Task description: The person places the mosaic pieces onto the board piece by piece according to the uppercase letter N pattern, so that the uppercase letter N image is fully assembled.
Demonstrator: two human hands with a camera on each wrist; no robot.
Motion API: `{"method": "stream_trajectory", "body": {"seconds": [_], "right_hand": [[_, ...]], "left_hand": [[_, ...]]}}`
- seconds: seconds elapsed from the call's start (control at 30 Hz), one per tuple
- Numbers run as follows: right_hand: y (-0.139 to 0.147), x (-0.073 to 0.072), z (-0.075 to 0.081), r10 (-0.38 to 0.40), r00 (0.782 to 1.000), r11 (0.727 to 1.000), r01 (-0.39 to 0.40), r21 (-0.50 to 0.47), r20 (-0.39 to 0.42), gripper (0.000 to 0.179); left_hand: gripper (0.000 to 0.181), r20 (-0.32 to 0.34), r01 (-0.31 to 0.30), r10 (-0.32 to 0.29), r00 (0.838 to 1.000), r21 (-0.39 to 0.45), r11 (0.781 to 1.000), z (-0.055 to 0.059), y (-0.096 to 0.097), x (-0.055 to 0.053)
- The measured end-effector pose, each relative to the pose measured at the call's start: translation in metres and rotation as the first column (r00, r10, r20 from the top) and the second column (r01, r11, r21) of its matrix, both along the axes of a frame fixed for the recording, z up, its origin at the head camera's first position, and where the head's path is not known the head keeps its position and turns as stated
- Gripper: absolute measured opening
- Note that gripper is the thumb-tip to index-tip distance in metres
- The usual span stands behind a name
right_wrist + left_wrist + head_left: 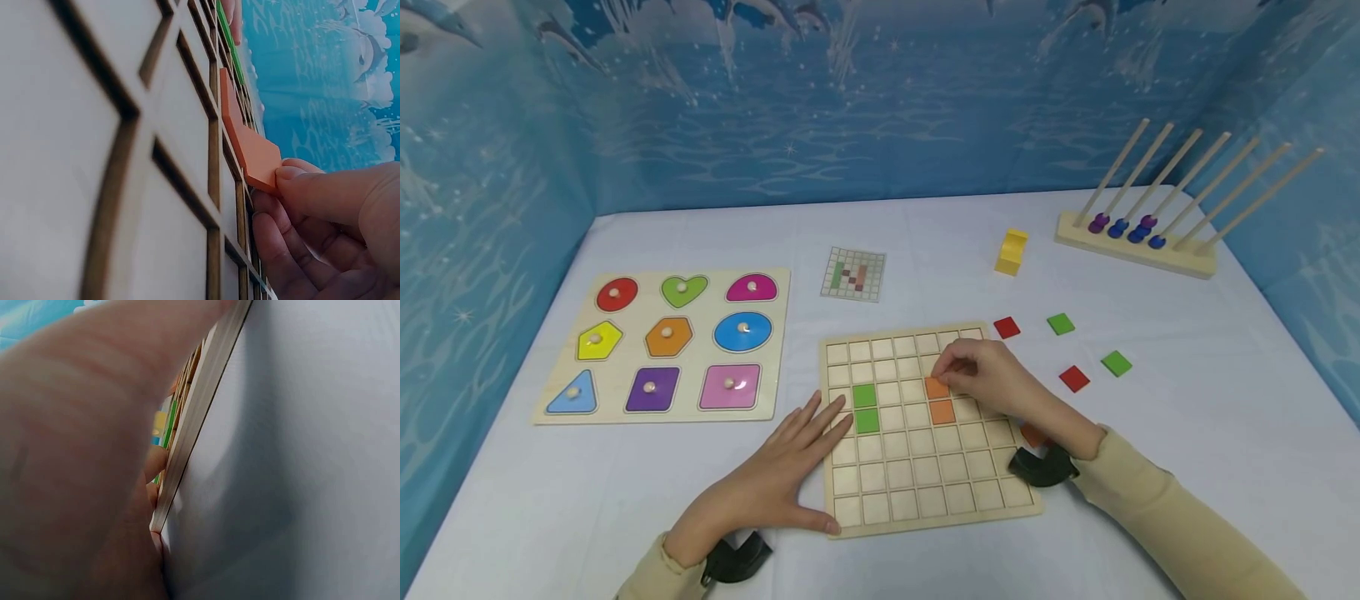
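A wooden grid board (936,525) lies on the white table. My right hand (988,375) pinches an orange square tile (261,159) between thumb and fingers. In the right wrist view this tile is tilted, one edge down at the grid. Just below it in the head view, a second orange tile (942,412) lies in a cell. Two green tiles, an upper one (864,395) and a lower one (867,420), fill cells near the board's left side. My left hand (767,479) rests along the left edge with fingers spread, fingertips over the board and thumb at the lower corner.
Loose red (1074,379) and green (1116,363) tiles lie right of the board. Another orange tile (1032,435) is partly hidden by the right wrist. Behind are a pattern card (853,275), a yellow block (1012,252) and a peg stand (1135,252). A shape puzzle (658,348) lies left.
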State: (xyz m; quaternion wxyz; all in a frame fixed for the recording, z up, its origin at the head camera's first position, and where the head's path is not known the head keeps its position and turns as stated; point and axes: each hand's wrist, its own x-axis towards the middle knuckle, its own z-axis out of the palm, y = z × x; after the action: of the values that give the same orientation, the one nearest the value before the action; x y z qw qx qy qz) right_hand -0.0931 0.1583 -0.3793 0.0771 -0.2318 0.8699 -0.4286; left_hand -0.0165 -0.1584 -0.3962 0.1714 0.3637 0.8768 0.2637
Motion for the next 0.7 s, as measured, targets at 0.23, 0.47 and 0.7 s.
{"method": "stream_trajectory", "body": {"seconds": [0.23,0.47,0.7], "right_hand": [[-0.001,0.001,0.000,0.013,0.999,1.000,-0.013,0.004,-0.036,0.013],[0.001,0.002,-0.002,0.007,1.000,1.000,-0.007,0.017,-0.030,0.012],[0.012,0.003,0.006,-0.050,0.998,0.998,0.052,-0.041,0.047,0.013]], "left_hand": [[0.115,-0.001,-0.002,0.002,1.000,-0.003,1.000,0.000,0.000,0.000],[0.114,-0.010,0.004,-0.004,1.000,0.000,1.000,0.001,0.000,0.001],[0.115,-0.003,0.000,0.000,1.000,-0.006,1.000,0.001,0.000,0.001]]}}
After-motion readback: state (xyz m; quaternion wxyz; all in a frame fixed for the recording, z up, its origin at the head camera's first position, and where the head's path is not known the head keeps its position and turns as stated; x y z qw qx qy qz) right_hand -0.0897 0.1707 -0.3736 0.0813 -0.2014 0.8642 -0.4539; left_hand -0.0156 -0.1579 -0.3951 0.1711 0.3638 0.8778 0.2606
